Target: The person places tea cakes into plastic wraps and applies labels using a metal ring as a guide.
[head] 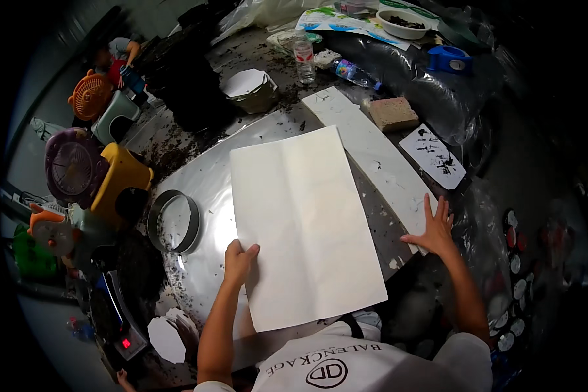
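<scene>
My left hand [240, 261] grips the left edge of a large white paper sheet or stack [301, 220], its thumb on top; a faint crease runs down the middle. The paper lies over a shiny metal tray or sheet [210, 171]. To the right, my right hand [432, 229] has its fingers spread at the lower end of a long white board [372, 157], holding nothing. A dark metal ring [193, 220] rests on the metal left of the paper.
Cut white paper pieces lie in stacks at the back [247, 83] and lower left [166, 339]. A dark crumbly mass [181, 73], a brick-like block [393, 113], bottles [304, 56] and a digital scale [127, 343] surround the work surface. Another person [122, 49] is at the upper left.
</scene>
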`<state>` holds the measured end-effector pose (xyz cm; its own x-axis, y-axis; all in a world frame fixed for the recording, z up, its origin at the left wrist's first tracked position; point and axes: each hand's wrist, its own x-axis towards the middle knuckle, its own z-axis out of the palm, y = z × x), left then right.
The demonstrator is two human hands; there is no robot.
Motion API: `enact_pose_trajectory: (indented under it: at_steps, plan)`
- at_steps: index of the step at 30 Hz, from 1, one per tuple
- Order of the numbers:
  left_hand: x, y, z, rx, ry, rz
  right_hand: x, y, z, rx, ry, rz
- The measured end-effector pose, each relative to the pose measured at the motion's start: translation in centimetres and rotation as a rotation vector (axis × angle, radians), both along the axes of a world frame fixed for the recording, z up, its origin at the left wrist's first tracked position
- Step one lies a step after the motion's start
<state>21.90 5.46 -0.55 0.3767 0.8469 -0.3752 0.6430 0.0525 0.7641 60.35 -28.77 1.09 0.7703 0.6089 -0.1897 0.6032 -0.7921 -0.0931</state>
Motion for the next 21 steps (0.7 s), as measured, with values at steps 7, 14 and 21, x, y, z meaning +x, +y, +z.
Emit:
enact_pose_trajectory:
  at_steps: [7,14,21]
  plan:
    - [0.2,-2.0,2.1,-0.242,-0.395,0.028,-0.4,0.3,3.0,0.134,0.001,0.080]
    - [5.7,-5.8,-0.8,-0.300,-0.663,0.068,1.4,6.8,23.1,0.109,-0.138,0.127]
    - [17.4,-2.9,-3.6,-0.242,-0.641,0.143,1.5,11.7,30.0,0.012,-0.161,0.220]
